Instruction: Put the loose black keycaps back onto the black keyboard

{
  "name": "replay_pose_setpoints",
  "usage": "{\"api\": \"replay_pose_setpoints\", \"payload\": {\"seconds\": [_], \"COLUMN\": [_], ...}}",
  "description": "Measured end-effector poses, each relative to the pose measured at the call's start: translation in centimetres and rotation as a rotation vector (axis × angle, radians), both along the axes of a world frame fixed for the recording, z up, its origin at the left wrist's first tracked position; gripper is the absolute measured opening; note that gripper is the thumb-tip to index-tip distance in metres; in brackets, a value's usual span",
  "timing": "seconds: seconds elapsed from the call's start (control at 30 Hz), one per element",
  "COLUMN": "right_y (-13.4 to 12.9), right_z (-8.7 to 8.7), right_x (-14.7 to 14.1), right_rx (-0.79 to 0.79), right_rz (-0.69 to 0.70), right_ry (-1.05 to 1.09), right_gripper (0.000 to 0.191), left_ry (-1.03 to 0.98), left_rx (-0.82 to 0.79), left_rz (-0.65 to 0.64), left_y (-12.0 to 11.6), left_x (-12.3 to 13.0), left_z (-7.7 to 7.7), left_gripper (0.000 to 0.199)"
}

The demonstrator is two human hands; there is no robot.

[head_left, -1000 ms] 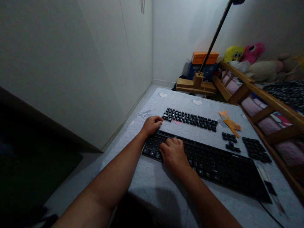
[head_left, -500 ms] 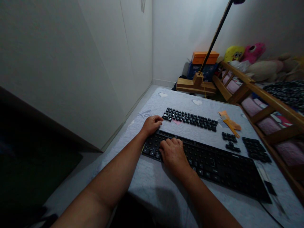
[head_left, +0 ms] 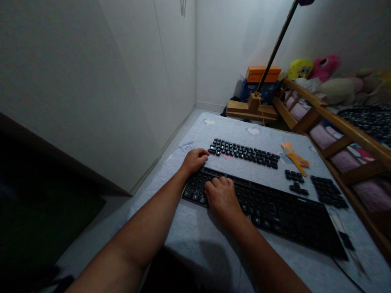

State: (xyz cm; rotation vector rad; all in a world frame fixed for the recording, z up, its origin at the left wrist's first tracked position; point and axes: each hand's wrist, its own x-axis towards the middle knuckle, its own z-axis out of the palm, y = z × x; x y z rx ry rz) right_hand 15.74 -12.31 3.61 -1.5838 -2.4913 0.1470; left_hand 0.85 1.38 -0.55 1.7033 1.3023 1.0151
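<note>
A black keyboard (head_left: 293,221) lies slantwise on the pale cloth, with several keycaps along its near edge and bare key sockets elsewhere. Over its left part is my right hand (head_left: 222,197), fingers curled down and closed; its fingertips and whatever they hold are hidden. My left hand (head_left: 195,160) rests beside the keyboard's far left corner, fingers bent and pressed together, their tips close to the rows of loose black keycaps (head_left: 244,152). Whether anything is pinched there is too small to make out.
To the right lie smaller keycap groups (head_left: 295,176), a dark keycap block (head_left: 328,192), and a yellow-handled brush (head_left: 296,159) on an orange cloth (head_left: 303,162). A cable (head_left: 346,274) trails from the keyboard. A wooden bed rail (head_left: 345,126) borders the right side; a white cabinet (head_left: 137,81) stands left.
My right hand has shifted very slightly left over the keyboard. The left hand, keyboard and loose keycaps look the same, apart from a slight shift of the view.
</note>
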Motion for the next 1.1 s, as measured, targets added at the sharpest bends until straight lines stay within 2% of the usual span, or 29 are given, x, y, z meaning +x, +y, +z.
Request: {"api": "replay_pose_setpoints", "payload": {"seconds": [0.47,0.73,1.1], "right_y": [-0.2,-0.1,0.0], "right_z": [0.8,0.9,0.7], "right_x": [0.0,-0.1,0.0], "right_rx": [0.000,-0.021,-0.027], "right_rz": [0.033,0.046,0.047], "right_ry": [-0.065,-0.065,-0.073], "right_gripper": [0.020,0.019,0.020], "left_ry": [-0.022,-0.027,-0.030], "left_rx": [0.004,-0.003,-0.009], "left_rz": [-0.005,-0.004,-0.003], "left_y": [0.2,-0.1,0.1], "left_x": [0.0,0.1,0.1], "left_z": [-0.4,0.1,-0.1], "left_gripper": [0.025,0.025,0.025]}}
